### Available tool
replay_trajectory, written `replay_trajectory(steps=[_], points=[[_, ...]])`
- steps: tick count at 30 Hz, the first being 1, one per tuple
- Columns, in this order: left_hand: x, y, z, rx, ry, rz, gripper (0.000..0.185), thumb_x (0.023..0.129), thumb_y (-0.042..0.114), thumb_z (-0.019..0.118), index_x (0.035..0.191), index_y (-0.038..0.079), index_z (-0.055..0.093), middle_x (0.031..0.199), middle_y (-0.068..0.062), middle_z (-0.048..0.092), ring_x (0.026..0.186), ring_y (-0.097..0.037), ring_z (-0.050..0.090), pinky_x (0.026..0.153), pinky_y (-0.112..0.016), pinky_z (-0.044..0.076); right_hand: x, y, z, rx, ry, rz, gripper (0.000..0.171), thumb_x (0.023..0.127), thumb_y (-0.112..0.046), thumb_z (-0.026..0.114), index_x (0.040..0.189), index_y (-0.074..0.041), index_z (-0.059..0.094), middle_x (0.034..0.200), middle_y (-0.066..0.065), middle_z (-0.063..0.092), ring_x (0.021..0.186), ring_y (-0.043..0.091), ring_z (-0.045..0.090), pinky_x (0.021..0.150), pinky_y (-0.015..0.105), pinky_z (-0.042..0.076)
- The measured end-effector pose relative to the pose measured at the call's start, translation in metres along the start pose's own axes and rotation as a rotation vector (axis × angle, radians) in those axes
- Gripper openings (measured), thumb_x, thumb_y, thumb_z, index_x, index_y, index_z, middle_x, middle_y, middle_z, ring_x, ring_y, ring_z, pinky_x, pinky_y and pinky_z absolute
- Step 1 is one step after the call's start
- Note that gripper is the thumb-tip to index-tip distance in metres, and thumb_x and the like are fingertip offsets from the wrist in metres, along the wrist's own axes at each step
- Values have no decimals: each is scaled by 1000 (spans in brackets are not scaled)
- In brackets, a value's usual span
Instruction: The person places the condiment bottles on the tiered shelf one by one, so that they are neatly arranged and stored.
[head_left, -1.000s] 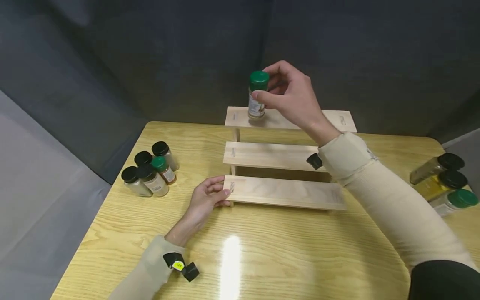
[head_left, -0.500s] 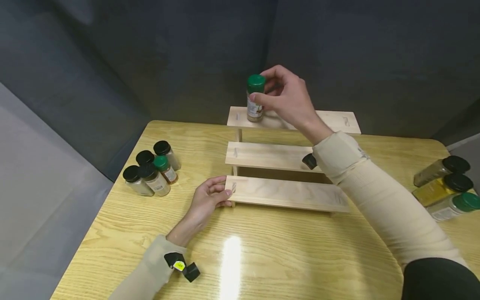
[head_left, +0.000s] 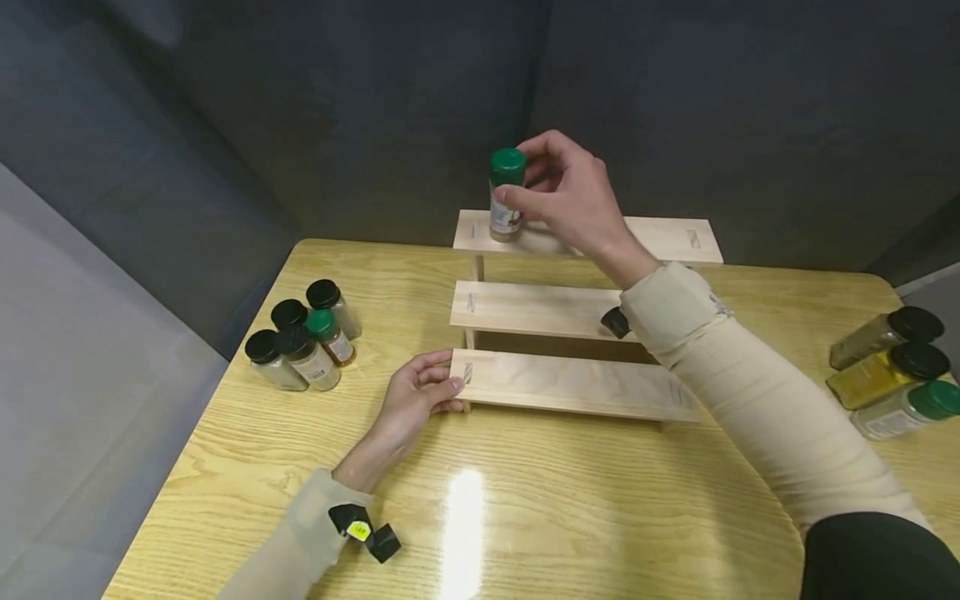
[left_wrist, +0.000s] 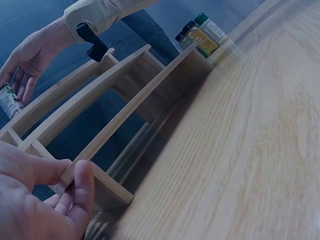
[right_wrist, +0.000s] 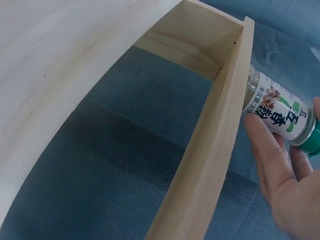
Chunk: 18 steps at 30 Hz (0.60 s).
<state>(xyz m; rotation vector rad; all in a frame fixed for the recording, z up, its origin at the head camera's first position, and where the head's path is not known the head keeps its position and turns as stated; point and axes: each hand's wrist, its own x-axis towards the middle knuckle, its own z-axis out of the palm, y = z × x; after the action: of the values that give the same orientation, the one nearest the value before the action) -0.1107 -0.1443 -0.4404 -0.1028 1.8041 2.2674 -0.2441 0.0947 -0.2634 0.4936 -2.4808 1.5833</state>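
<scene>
1. Pinching a green-capped jar (head_left: 505, 220) between thumb and fingers — the right hand (head_left: 581, 196); jar upright at the top shelf (head_left: 667, 239)'s left part, contact unclear.
2. Left hand (head_left: 405, 406) grips the bottom shelf (head_left: 570, 385)'s left end.
3. Five jars (head_left: 315, 367) sit left — three others (head_left: 870, 382) right.

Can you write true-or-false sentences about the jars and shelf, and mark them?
1. The right hand holds a clear jar with a green lid. True.
2. That jar lies on its side. False: it is upright.
3. The left hand grips the lowest board of the pale wooden three-tier rack. True.
4. Five jars with black or green lids sit left of it on the yellow wooden table. True.
5. All three jars on the right have black lids. False: the nearest jar has a green lid.
</scene>
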Motion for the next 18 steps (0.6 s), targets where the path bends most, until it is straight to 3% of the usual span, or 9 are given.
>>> replay_trajectory(steps=[9, 13, 18], points=[[-2, 2, 0, -6, 1, -9, 52, 102, -17, 63, 151, -12, 49, 103, -9, 65, 78, -16, 69, 73, -24, 64, -8, -1, -7, -12, -18, 17, 58, 95, -28, 88, 143, -11, 62, 120, 8, 70, 101, 24, 70, 88, 31, 60], [-2, 2, 0, 9, 1, -13, 51, 102, -17, 63, 151, -12, 49, 104, -11, 66, 78, -16, 69, 73, -24, 64, -19, -4, -18, -14, 13, 35, 57, 95, -31, 88, 144, -15, 63, 124, 8, 70, 104, 22, 70, 85, 35, 63], [-1, 2, -1, 11, 0, -17, 53, 102, -17, 63, 152, -12, 49, 104, -10, 65, 76, -15, 69, 73, -24, 64, -39, -8, -37, -20, 77, 14, 55, 94, -31, 88, 143, -18, 66, 126, 7, 70, 106, 22, 67, 86, 33, 57]])
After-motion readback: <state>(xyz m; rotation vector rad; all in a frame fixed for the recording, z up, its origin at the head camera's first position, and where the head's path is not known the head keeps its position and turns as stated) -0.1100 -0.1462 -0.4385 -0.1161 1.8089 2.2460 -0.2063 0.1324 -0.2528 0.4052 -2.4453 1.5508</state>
